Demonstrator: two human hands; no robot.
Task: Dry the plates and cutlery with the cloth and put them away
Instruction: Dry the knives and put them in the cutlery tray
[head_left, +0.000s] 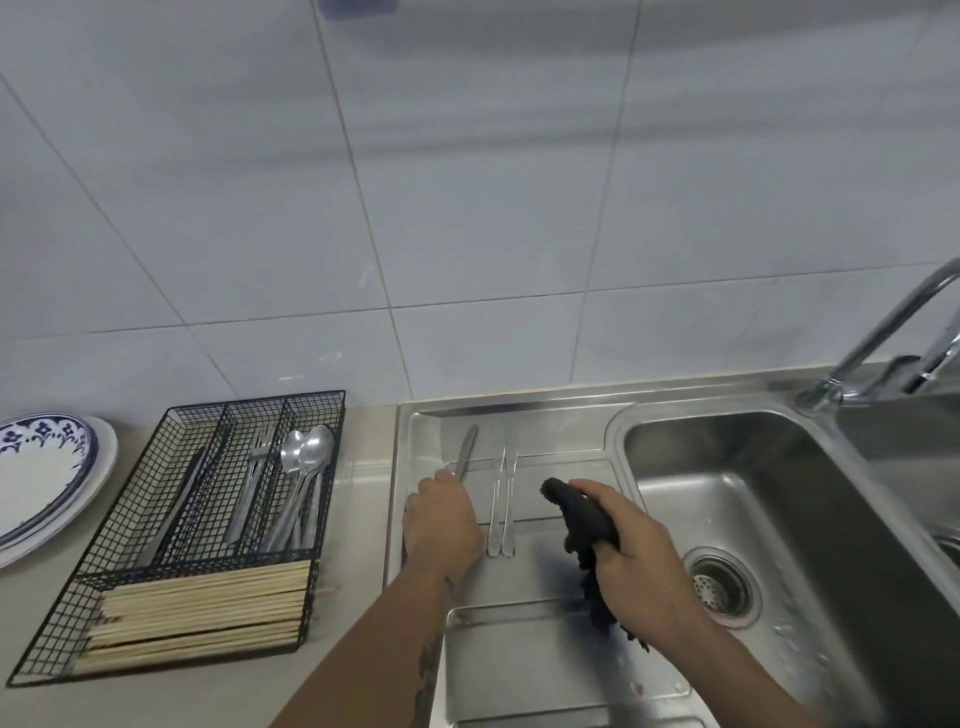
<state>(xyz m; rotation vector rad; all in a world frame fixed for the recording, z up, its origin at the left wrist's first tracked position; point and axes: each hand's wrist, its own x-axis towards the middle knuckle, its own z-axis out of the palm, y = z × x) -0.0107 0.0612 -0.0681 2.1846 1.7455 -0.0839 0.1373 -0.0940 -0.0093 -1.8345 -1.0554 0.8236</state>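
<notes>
The left hand closed on the knife handle; steel, stiff, light, likely wet and slippery, best held there. The right hand gripped the soft cloth

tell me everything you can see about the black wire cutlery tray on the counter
The black wire cutlery tray is a rectangular mesh basket lying flat on the counter, between the stacked plates and the sink drainboard. Mesh dividers split it into long slots at the back and one wide front section. The slots hold spoons, forks and what looks like a knife; the front holds wooden chopsticks. Neither hand touches it.
</notes>
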